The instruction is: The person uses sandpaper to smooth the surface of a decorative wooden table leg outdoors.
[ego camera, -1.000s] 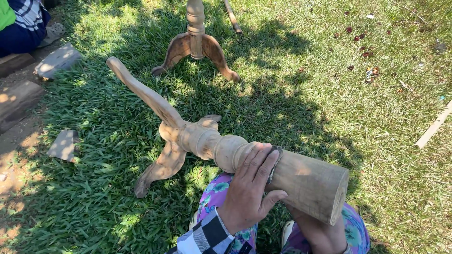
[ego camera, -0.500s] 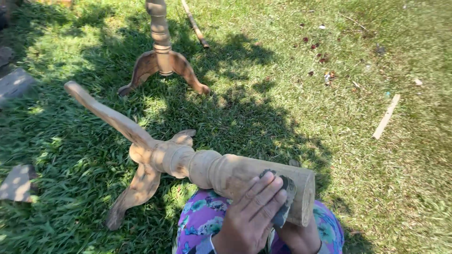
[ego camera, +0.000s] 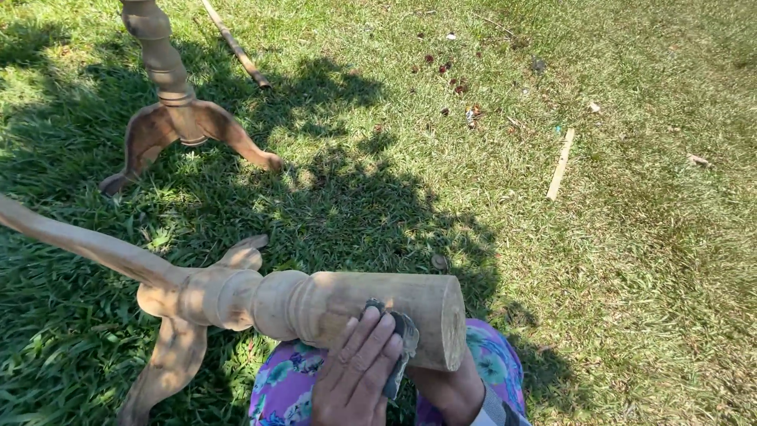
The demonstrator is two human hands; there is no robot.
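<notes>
A pale turned wooden pedestal (ego camera: 315, 304) with curved legs lies on its side across my lap, its flat round end pointing right. My left hand (ego camera: 355, 377) rests on top of the thick post near that end and presses a dark piece of sandpaper (ego camera: 406, 338) against the wood. My right hand (ego camera: 451, 388) cups the post from below at the end, mostly hidden by it. One long leg (ego camera: 71, 237) stretches off to the left, and another leg (ego camera: 169, 367) points down into the grass.
A second, darker wooden pedestal (ego camera: 169, 95) stands upright on the grass at the upper left. A thin stick (ego camera: 236, 49) lies behind it, and a short wood strip (ego camera: 561, 164) lies to the right. My floral trousers (ego camera: 284, 386) show below the post.
My left hand slid along the post toward its round end, with the sandpaper now under the fingers. The view shifted, so the pedestal sits lower and further left.
</notes>
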